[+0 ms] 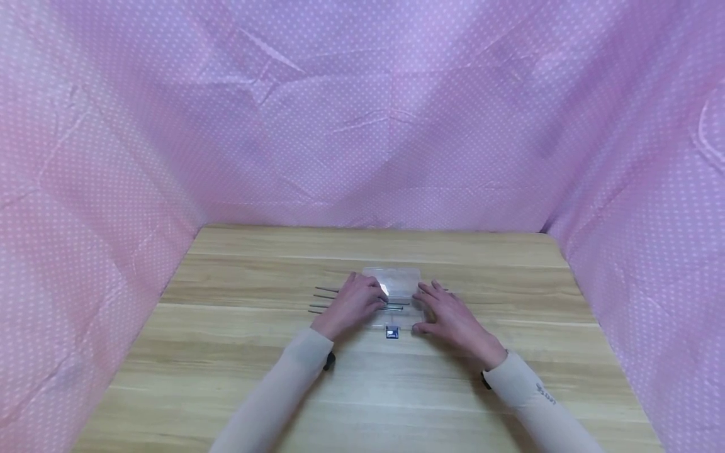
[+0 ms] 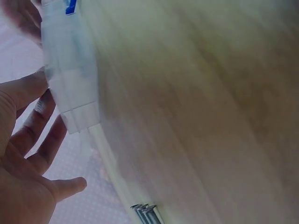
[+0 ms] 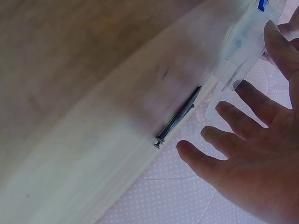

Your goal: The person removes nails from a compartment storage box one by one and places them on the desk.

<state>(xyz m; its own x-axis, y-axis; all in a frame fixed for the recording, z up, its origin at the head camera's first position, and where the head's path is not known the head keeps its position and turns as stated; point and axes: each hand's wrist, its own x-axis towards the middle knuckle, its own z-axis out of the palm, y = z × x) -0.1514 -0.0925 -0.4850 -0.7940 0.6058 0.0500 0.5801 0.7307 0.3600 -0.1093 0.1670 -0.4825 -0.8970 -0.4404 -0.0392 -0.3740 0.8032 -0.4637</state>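
A clear plastic box (image 1: pixel 399 321) lies on the table with its lid (image 1: pixel 396 277) raised at the back. A small blue-and-white piece (image 1: pixel 392 332) is at its front edge. Over the box's left part is my left hand (image 1: pixel 354 302), thumb and fingertips at its edge; the left wrist view shows the other fingers spread. My right hand (image 1: pixel 451 316) rests at the box's right end, fingers extended and apart, thumb at the front. Metal nails (image 1: pixel 394 307) show between the hands, at the box. Whether the left fingertips touch these nails is hidden.
Several long nails (image 1: pixel 323 297) lie left of the box, partly covered by the left hand. More nails (image 3: pixel 177 116) lie on the table right of the box. The wooden table (image 1: pixel 385 396) meets a pink dotted cloth (image 1: pixel 374 126) at the back and sides.
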